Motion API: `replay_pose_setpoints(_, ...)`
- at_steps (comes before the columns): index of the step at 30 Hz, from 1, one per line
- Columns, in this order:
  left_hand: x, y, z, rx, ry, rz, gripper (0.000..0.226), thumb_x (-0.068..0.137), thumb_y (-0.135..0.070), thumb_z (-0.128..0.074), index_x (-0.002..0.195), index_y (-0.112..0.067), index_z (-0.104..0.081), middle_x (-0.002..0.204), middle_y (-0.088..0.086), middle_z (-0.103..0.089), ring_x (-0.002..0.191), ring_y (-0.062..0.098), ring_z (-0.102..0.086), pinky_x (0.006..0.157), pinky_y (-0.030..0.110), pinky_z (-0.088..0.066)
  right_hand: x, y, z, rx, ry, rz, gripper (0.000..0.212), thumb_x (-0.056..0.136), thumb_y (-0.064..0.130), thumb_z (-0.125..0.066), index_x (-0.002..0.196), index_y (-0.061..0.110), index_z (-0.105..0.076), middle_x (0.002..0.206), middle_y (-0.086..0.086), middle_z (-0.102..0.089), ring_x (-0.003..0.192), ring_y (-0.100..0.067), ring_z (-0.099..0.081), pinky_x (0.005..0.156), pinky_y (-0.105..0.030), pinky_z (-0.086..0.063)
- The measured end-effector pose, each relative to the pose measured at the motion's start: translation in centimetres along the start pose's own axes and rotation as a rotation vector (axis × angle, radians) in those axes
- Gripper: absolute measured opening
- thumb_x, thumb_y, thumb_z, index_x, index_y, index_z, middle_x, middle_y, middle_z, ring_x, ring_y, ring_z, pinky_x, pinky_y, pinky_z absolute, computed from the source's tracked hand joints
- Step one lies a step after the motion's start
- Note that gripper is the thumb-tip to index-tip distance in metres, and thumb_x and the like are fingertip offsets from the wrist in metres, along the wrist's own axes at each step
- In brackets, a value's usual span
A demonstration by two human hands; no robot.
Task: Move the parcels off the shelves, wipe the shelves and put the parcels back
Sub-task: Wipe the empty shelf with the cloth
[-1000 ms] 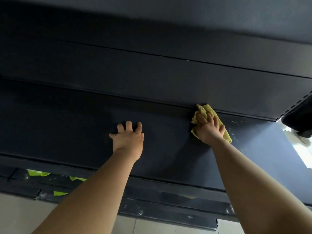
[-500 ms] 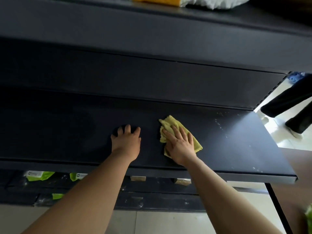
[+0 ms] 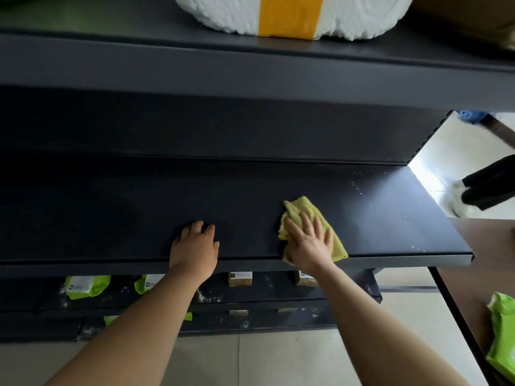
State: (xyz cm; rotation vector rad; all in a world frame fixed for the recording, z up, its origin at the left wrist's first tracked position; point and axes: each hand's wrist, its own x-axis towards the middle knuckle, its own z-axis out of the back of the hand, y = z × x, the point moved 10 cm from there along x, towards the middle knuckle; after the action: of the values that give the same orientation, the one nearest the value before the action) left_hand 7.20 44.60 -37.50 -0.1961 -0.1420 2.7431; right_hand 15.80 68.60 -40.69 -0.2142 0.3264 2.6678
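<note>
Shelf: a dark flat shelf crosses the view from left to right, and its right end shows white specks.
Room: pale tiled floor lies below, and a brown tabletop stands at the right.
Above: the upper shelf carries a white foam parcel with a yellow band of tape.
Below: the lower shelf holds green packets and small brown boxes, partly hidden by the forearms.
Right side: another green packet lies on the tabletop. Far right, somebody's dark trouser legs are visible.
Cloth: a yellow cloth lies on the dark shelf, right of the middle, at the near edge.
Cloth axis: the long side runs from far left to near right. The far corner points toward the back and the near end reaches the front edge.
Right grip: the right grip (the person's right hand) lies flat on the cloth with fingers straight and spread, pressing it without closing around it.
Left grip: the left grip rests on the bare shelf, left of the cloth and apart from it, and holds nothing.
</note>
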Motion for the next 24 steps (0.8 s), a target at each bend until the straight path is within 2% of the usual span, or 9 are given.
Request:
replay_pose_setpoints(5, -1.1, 0.2, 0.0, -0.02, 0.032, -0.017, 0.046, 0.1, -0.036, -0.038, 0.144, -0.024, -0.035, 0.148, 0.0, -0.03, 0.133, 0.023, -0.031, 0.1, 0.036, -0.04, -1.5, 6.8, -1.8, 0.041, 0.024, 0.165, 0.053, 0.096, 0.052, -0.023, 0.148, 0.049, -0.013, 0.161, 0.007, 0.006, 0.146, -0.022, 0.018, 0.114, -0.05, 0.018)
replay_pose_setpoints(7, -1.3, -0.1, 0.2, -0.022, 0.04, -0.013, 0.044, 0.1, -0.035, -0.039, 0.142, -0.024, -0.038, 0.147, 0.001, -0.031, 0.131, 0.024, -0.033, 0.098, 0.036, -0.042, -1.8, 7.2, -2.0, 0.087, 0.049, 0.172, 0.055, 0.094, 0.057, -0.023, 0.147, 0.049, -0.016, 0.161, 0.009, 0.005, 0.146, -0.018, 0.019, 0.114, -0.047, 0.02)
replay_pose_setpoints(10, -1.5, -1.4, 0.3, -0.018, 0.061, -0.011, 0.041, 0.099, -0.034, -0.04, 0.139, -0.024, -0.041, 0.145, 0.001, -0.033, 0.129, 0.026, -0.034, 0.097, 0.037, -0.043, -2.2, 6.3, -1.6, 0.08, 0.065, 0.227, 0.053, 0.095, 0.052, -0.03, 0.147, 0.05, -0.018, 0.161, 0.01, 0.004, 0.146, -0.016, 0.016, 0.115, -0.044, 0.017)
replay_pose_setpoints(17, -0.9, -5.8, 0.4, -0.012, 0.107, 0.001, 0.04, 0.099, -0.035, -0.039, 0.138, -0.025, -0.041, 0.146, 0.005, -0.031, 0.127, 0.03, -0.035, 0.097, 0.042, -0.043, -1.7, 0.0, -0.6, 0.068, 0.021, 0.164, 0.049, 0.097, 0.049, -0.029, 0.146, 0.05, -0.02, 0.161, 0.011, 0.0, 0.147, -0.016, 0.011, 0.117, -0.044, 0.012)
replay_pose_setpoints(24, 0.5, -11.9, -0.6, -0.004, 0.118, -0.027, 0.042, 0.099, -0.036, -0.039, 0.139, -0.025, -0.039, 0.144, 0.005, -0.032, 0.127, 0.03, -0.033, 0.096, 0.043, -0.043, -0.4, -10.2, 1.5, 0.018, 0.013, 0.045, 0.048, 0.099, 0.048, -0.027, 0.146, 0.052, -0.016, 0.161, 0.012, 0.001, 0.147, -0.015, 0.008, 0.117, -0.041, 0.007)
